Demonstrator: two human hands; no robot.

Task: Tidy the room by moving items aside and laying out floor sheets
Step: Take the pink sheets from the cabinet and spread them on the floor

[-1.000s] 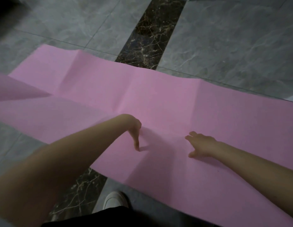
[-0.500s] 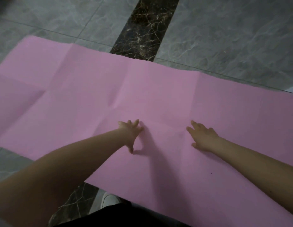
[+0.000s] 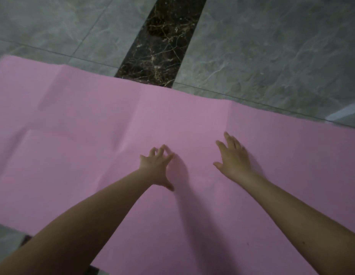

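Hands flat on pink sheet (image 3: 192, 120)

Left hand (image 3: 155, 168) and right hand (image 3: 233, 159), fingers spread, press creases down so it lies flush on the floor (image 3: 271, 46).

An indoor room, likely a home: the floor is polished grey marble-look tiles (image 3: 271, 46) with a dark veined stone strip (image 3: 160, 42) running from near to far.

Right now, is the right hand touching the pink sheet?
Touching. In the head view the right hand lies with spread fingers flat on the pink sheet, its shadow tight against its edge and no gap visible beneath it.
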